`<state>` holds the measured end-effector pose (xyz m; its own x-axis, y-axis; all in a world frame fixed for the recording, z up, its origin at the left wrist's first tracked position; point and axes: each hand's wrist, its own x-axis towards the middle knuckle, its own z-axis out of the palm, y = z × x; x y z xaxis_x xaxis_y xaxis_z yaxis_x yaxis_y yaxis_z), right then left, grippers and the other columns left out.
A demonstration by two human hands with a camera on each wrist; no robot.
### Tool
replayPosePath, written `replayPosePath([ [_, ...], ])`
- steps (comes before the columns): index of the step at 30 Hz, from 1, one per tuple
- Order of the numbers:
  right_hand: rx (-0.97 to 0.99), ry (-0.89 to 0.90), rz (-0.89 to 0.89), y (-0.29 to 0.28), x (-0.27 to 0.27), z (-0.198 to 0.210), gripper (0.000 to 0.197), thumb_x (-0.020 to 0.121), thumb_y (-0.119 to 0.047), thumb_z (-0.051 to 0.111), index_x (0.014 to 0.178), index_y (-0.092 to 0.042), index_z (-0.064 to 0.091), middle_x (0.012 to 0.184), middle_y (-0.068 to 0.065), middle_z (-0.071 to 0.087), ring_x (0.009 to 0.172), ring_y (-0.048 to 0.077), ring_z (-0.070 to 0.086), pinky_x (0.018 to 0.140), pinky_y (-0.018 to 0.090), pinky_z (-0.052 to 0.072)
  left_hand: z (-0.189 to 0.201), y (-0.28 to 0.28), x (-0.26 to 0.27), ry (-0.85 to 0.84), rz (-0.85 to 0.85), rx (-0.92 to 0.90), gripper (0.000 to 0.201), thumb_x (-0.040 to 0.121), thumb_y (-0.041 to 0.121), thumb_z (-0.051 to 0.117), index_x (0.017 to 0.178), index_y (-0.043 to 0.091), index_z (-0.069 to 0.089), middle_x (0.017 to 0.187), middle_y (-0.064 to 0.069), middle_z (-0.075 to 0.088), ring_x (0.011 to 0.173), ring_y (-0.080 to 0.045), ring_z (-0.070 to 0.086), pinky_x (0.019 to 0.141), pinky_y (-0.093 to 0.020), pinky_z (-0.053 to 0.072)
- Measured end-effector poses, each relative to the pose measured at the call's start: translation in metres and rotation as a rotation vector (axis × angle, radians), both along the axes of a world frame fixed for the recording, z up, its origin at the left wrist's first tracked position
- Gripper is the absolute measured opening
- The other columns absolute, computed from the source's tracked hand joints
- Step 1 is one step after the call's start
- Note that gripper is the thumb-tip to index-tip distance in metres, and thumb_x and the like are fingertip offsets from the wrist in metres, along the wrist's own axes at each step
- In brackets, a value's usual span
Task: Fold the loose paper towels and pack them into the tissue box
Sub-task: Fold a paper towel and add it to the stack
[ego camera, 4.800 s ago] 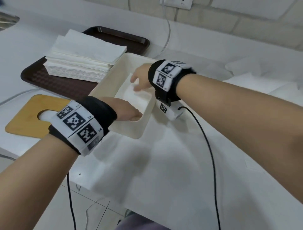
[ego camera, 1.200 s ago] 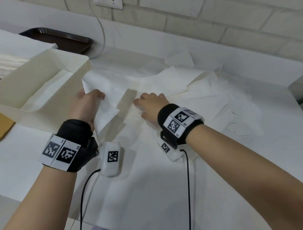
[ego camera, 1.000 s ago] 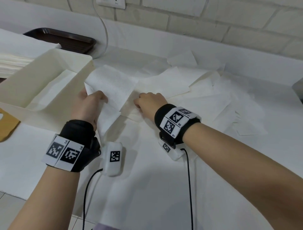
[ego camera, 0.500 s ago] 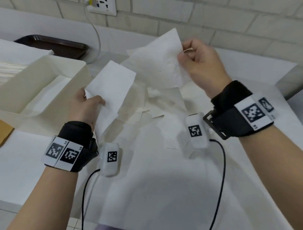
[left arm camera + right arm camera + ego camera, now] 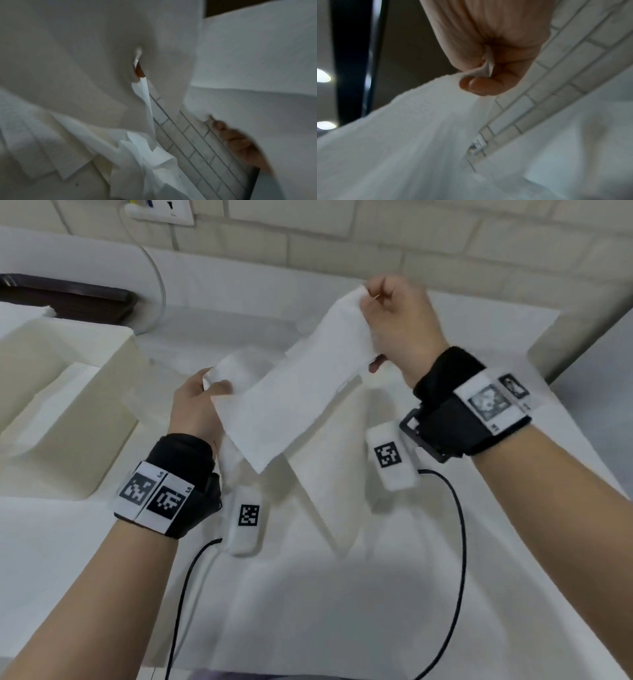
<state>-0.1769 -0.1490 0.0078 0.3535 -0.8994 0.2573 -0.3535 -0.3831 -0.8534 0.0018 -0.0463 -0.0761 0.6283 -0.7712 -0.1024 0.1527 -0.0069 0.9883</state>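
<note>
Head view: 1 paper towel [image 5: 294, 392], lifted off the table since 0.5 s ago, is pinched taut between left hand [image 5: 197, 409] and right hand [image 5: 399, 326], beside tissue box [image 5: 113, 378]; folding is judged next.

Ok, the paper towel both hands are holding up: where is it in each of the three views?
Head: paper towel slants across the centre, from the left hand up to the right hand.
Left wrist: it fills the upper left, blurred.
Right wrist: it runs from the pinching right hand down to the lower left.
Shared landmark: the tiled wall.
</note>
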Motion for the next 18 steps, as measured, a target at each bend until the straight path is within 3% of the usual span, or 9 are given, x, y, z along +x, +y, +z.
replayPosePath([
  [2, 0.071, 0.107, -0.023, -0.016, 0.001, -0.033, 0.024, 0.096, -0.013, 0.040, 0.075, -0.022, 0.046, 0.083, 0.001, 0.050, 0.065, 0.017, 0.054, 0.034, 0.020, 0.044, -0.005, -0.004, -0.002, -0.036, 0.006, 0.058, 0.028, 0.080, -0.001, 0.045, 0.065, 0.021, 0.055, 0.061, 0.001, 0.051, 0.061, -0.021, 0.046, 0.057, -0.025, 0.036],
  [5, 0.194, 0.137, -0.094, -0.030, -0.003, -0.060, 0.026, 0.095, -0.013, 0.040, 0.072, -0.024, 0.046, 0.081, 0.000, 0.054, 0.072, 0.019, 0.059, 0.046, 0.028, 0.053, -0.007, -0.005, -0.002, -0.058, 0.016, 0.091, 0.028, 0.077, 0.001, 0.042, 0.062, 0.022, 0.052, 0.064, 0.000, 0.042, 0.059, -0.019, 0.037, 0.053, -0.025, 0.030],
  [7, 0.204, 0.140, -0.109, -0.034, -0.005, -0.059, 0.027, 0.094, -0.012, 0.042, 0.070, -0.024, 0.045, 0.074, -0.006, 0.051, 0.066, 0.011, 0.054, 0.052, 0.020, 0.051, -0.005, -0.005, 0.004, -0.075, 0.039, 0.081, 0.029, 0.081, 0.003, 0.044, 0.065, 0.025, 0.055, 0.065, 0.002, 0.046, 0.057, -0.016, 0.042, 0.054, -0.022, 0.034],
  [9, 0.157, 0.160, -0.074, -0.034, -0.007, -0.047, 0.027, 0.094, -0.013, 0.044, 0.069, -0.023, 0.044, 0.071, -0.008, 0.047, 0.061, 0.006, 0.046, 0.049, 0.011, 0.040, -0.004, -0.004, 0.011, -0.112, 0.047, 0.070, 0.027, 0.086, 0.009, 0.046, 0.072, 0.027, 0.061, 0.065, 0.008, 0.054, 0.056, -0.007, 0.049, 0.054, -0.015, 0.038],
  [12, 0.186, -0.010, 0.147, -0.023, -0.012, -0.018, 0.013, 0.091, -0.015, 0.048, 0.079, -0.015, 0.048, 0.080, -0.001, 0.050, 0.072, 0.012, 0.051, 0.060, 0.017, 0.043, -0.001, -0.004, 0.017, -0.117, 0.029, 0.044, 0.026, 0.086, 0.010, 0.051, 0.077, 0.030, 0.066, 0.064, 0.015, 0.063, 0.059, 0.000, 0.058, 0.059, -0.013, 0.045],
  [15, 0.257, -0.228, 0.409, -0.004, -0.021, 0.008, 0.003, 0.089, -0.013, 0.055, 0.090, -0.011, 0.053, 0.092, -0.001, 0.058, 0.093, 0.016, 0.061, 0.080, 0.026, 0.051, 0.004, -0.004, 0.015, -0.105, -0.012, 0.025, 0.025, 0.086, 0.010, 0.055, 0.079, 0.030, 0.068, 0.057, 0.017, 0.064, 0.053, 0.001, 0.059, 0.053, -0.013, 0.045],
  [16, 0.301, -0.280, 0.472, -0.003, -0.023, 0.013, 0.006, 0.087, -0.010, 0.056, 0.093, -0.011, 0.055, 0.098, 0.000, 0.059, 0.103, 0.020, 0.061, 0.088, 0.032, 0.052, 0.005, -0.004, 0.013, -0.110, -0.029, 0.013, 0.024, 0.087, 0.009, 0.055, 0.082, 0.029, 0.068, 0.058, 0.017, 0.064, 0.053, 0.001, 0.059, 0.053, -0.013, 0.046],
  [18, 0.420, -0.337, 0.631, -0.004, -0.024, 0.021, 0.021, 0.082, -0.007, 0.060, 0.101, -0.002, 0.051, 0.114, 0.009, 0.052, 0.122, 0.030, 0.050, 0.105, 0.048, 0.041, 0.010, -0.002, 0.006, -0.112, -0.069, -0.026, 0.021, 0.089, 0.008, 0.055, 0.089, 0.025, 0.068, 0.063, 0.016, 0.066, 0.058, 0.001, 0.061, 0.055, -0.014, 0.048],
])
